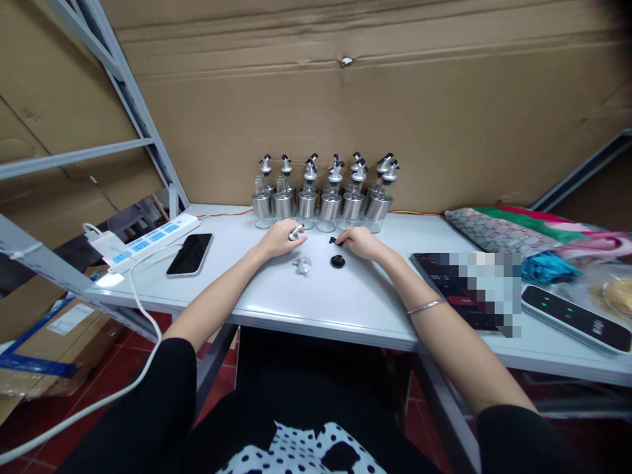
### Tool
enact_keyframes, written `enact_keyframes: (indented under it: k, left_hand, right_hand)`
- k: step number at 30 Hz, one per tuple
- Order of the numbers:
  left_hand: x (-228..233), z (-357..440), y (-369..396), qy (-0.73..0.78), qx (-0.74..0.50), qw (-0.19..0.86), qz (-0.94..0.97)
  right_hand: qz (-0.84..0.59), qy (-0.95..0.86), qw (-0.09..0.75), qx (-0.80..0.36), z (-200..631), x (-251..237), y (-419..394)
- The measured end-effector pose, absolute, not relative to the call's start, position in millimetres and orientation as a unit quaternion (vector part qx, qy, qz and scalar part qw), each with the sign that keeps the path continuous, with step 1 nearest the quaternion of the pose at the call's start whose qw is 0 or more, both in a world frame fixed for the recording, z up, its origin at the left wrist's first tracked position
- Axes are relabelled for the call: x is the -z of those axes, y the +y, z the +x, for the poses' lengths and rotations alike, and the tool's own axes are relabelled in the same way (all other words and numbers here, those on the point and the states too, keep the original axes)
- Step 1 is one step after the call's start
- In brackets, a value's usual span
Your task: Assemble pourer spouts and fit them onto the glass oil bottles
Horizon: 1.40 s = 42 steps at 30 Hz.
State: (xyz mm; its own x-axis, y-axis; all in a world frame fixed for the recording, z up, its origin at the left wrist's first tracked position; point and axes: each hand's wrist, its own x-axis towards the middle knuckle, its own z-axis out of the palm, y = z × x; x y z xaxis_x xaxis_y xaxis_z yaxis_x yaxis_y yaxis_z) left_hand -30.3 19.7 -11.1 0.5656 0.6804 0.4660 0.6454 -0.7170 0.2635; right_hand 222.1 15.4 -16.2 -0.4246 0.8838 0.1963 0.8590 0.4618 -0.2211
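My left hand (280, 239) rests on the white table (345, 303) and grips a small white plastic piece (296, 231) between its fingers. My right hand (359, 241) pinches a small black part (334, 241) at its fingertips. Between the hands lie a white stopper-like piece (302, 265) and a black round cap (338, 261). Just behind the hands stand several glass oil bottles (326, 197) with steel bases and pour spouts, in two rows against the cardboard wall.
A black phone (190, 254) lies at the left beside a white power strip (148, 240) with a cable hanging off the edge. At the right are a dark tablet (459, 289), a black device (575, 317), folded cloths (503, 227). Metal shelving stands at left.
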Motion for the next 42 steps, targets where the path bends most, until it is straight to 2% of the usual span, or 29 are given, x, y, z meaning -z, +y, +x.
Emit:
enact_keyframes:
  k: [7, 12, 18, 23, 34, 37, 42]
  left_hand:
    - [18.4, -24.0, 19.6, 0.385, -0.281, 0.162, 0.864]
    - [27.1, -17.9, 24.3, 0.356, -0.291, 0.212, 0.863]
    - [32.7, -5.1, 24.7, 0.332, -0.291, 0.176, 0.880]
    - [30.1, -9.9, 29.9, 0.355, -0.276, 0.140, 0.882]
    - [29.2, -37.3, 40.3, 0.425, -0.295, 0.131, 0.846]
    - [25.5, -33.0, 34.9, 0.419, -0.294, 0.131, 0.849]
    - [13.7, -27.7, 21.9, 0.414, -0.277, 0.083, 0.863]
  right_hand:
    - [-0.446, -0.871, 0.178, -0.103, 196.5, 16.9, 12.7]
    - [-0.414, -0.881, 0.189, -0.128, 187.8, 16.1, 12.9]
    - [-0.396, -0.888, 0.182, -0.144, 186.4, 14.3, 10.3]
    - [-0.439, -0.875, 0.174, -0.108, 192.7, 13.1, 12.9]
    - [-0.482, -0.853, 0.183, -0.085, 215.2, 13.8, 15.9]
    - [-0.496, -0.837, 0.219, -0.073, 214.2, 12.3, 14.1]
    - [-0.465, -0.813, 0.347, -0.055, 208.3, 0.4, 0.2]
